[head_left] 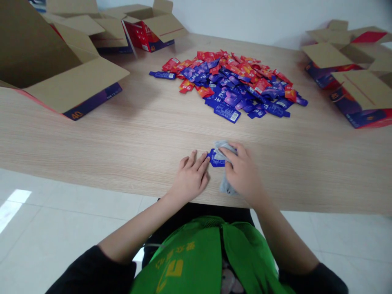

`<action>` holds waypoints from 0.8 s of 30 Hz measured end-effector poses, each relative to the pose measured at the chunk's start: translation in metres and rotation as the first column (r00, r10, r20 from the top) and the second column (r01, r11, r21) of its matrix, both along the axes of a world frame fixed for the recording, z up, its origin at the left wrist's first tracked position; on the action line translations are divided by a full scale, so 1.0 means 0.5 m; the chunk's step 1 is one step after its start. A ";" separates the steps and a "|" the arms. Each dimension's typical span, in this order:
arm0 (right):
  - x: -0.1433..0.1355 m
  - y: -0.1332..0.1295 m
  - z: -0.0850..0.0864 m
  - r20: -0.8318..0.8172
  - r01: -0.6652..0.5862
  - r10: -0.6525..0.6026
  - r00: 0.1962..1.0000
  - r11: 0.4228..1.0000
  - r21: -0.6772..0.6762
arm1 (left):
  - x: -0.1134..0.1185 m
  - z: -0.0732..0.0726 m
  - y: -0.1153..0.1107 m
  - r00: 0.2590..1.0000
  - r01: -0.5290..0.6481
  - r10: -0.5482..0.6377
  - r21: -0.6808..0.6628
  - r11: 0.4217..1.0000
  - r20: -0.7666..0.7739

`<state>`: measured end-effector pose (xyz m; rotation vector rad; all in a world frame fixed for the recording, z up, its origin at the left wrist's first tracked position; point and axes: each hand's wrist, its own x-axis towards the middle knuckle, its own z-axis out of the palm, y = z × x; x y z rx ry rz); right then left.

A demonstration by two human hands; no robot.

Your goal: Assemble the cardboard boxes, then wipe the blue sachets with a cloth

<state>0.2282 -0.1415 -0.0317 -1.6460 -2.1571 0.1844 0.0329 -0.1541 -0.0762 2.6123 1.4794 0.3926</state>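
A blue packet (216, 159) lies flat on the wooden table, its narrow end to the left. The fingertips of my left hand (191, 175) rest on that narrow end, the fingers stretched out and the palm low over the table. My right hand (244, 169) has its fingers closed on a grey cloth (228, 186), which is pressed on the packet's right part and covers some of it. Beyond my hands, a wide pile of red packets (261, 85) and blue packets (226, 111) is spread on the table.
Open cardboard boxes stand on the left (92, 83), at the back left (150, 34) and on the right (361, 92) of the table (107, 143). A white wall (245, 20) rises behind. The table's front edge runs just before my body.
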 end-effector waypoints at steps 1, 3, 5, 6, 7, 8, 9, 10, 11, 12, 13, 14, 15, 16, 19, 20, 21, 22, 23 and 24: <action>-0.016 0.000 -0.007 0.006 -0.029 0.029 1.000 0.999 -0.015 | 0.000 0.000 0.000 1.000 -0.002 0.002 -0.001 1.000 -0.001; -0.040 -0.001 -0.024 0.038 -0.054 0.056 0.998 0.998 -0.035 | 0.000 0.000 0.000 1.000 0.001 -0.001 -0.003 1.000 0.000; -0.049 -0.003 -0.037 0.071 -0.045 0.048 0.996 0.998 -0.048 | 0.000 0.000 0.000 1.000 0.004 -0.004 -0.001 1.000 0.002; -0.049 -0.005 -0.041 0.082 -0.032 0.037 0.996 0.998 -0.056 | 0.000 0.000 0.000 1.000 0.004 -0.004 0.000 1.000 0.004; -0.046 -0.006 -0.043 0.090 -0.020 0.025 0.996 0.998 -0.064 | 0.000 0.000 0.000 1.000 0.003 -0.003 0.000 1.000 0.006; -0.041 -0.008 -0.043 0.096 -0.006 0.013 0.995 0.997 -0.071 | 0.000 0.001 0.000 1.000 0.000 0.000 -0.001 1.000 0.007; -0.035 -0.009 -0.042 0.102 0.007 0.001 0.995 0.997 -0.074 | 0.000 0.002 -0.001 1.000 -0.002 0.002 -0.004 1.000 0.008; -0.028 -0.010 -0.041 0.109 0.022 -0.014 0.994 0.997 -0.072 | 0.000 0.002 -0.001 1.000 -0.003 0.004 -0.007 1.000 0.007; -0.020 -0.012 -0.039 0.115 0.039 -0.031 0.993 0.997 -0.066 | 0.000 0.002 -0.001 1.000 -0.004 0.004 -0.010 1.000 0.007; -0.012 -0.013 -0.039 0.119 0.056 -0.048 0.992 0.997 -0.057 | 0.000 0.002 -0.001 1.000 -0.003 0.003 -0.010 1.000 0.007; -0.004 -0.014 -0.038 0.124 0.072 -0.066 0.990 0.996 -0.045 | 0.000 0.001 -0.001 1.000 -0.001 0.001 -0.008 1.000 0.007; 0.005 -0.016 -0.039 0.130 0.088 -0.083 0.988 0.996 -0.032 | 0.000 0.000 -0.001 1.000 0.001 -0.001 -0.004 1.000 0.007; 0.014 -0.018 -0.041 0.137 0.104 -0.100 0.985 0.994 -0.020 | -0.001 -0.001 -0.001 1.000 0.003 -0.003 -0.001 1.000 0.005; 0.024 -0.019 -0.043 0.147 0.120 -0.118 0.982 0.993 -0.010 | -0.001 -0.001 -0.001 1.000 0.002 -0.002 0.003 1.000 0.003; 0.053 -0.025 -0.050 0.174 0.190 -0.186 0.967 0.982 -0.008 | -0.001 -0.003 -0.001 1.000 -0.005 0.005 0.009 1.000 0.000; 0.062 -0.027 -0.052 0.178 0.216 -0.210 0.961 0.976 -0.014 | -0.001 -0.003 -0.001 1.000 -0.007 0.007 0.011 1.000 0.002; 0.070 -0.028 -0.055 0.181 0.235 -0.227 0.957 0.972 -0.020 | -0.001 -0.003 -0.001 1.000 -0.008 0.008 0.014 1.000 0.006; 0.077 -0.029 -0.056 0.184 0.247 -0.238 0.954 0.969 -0.026 | -0.001 -0.003 -0.001 1.000 -0.008 0.007 0.016 1.000 0.009; 0.084 -0.029 -0.057 0.189 0.252 -0.242 0.952 0.967 -0.031 | -0.001 -0.003 -0.001 1.000 -0.006 0.005 0.018 1.000 0.011; 0.089 -0.028 -0.058 0.194 0.248 -0.236 0.952 0.968 -0.037 | -0.001 -0.003 -0.001 1.000 -0.003 0.003 0.018 1.000 0.012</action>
